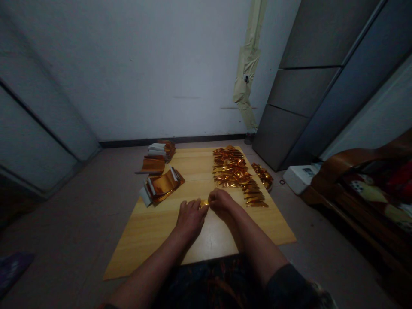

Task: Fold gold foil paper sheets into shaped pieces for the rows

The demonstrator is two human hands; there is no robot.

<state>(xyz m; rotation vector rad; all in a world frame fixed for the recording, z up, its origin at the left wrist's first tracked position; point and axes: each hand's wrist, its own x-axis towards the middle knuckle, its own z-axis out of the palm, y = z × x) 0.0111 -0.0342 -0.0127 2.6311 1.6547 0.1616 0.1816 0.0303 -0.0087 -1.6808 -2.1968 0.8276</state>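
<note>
A small piece of gold foil paper (204,203) lies between my hands, low over the wooden board. My left hand (192,216) holds its left end, fingers bent over it. At its right end my right hand (220,200) is closed in a pinch, the fingertips partly hidden. To the left lie stacks of gold foil sheets (165,183) with pale backs, some curled up at the ends. Rows of folded gold foil pieces (230,166) overlap at the back right, and a shorter row (254,193) runs down toward my right hand.
The board (144,240) rests low before me. Beyond its right edge stands a container of folded gold pieces (262,175). A white box (299,178), a wooden seat (341,171) and a grey refrigerator (289,120) are at the right. A wall (161,77) closes off the back.
</note>
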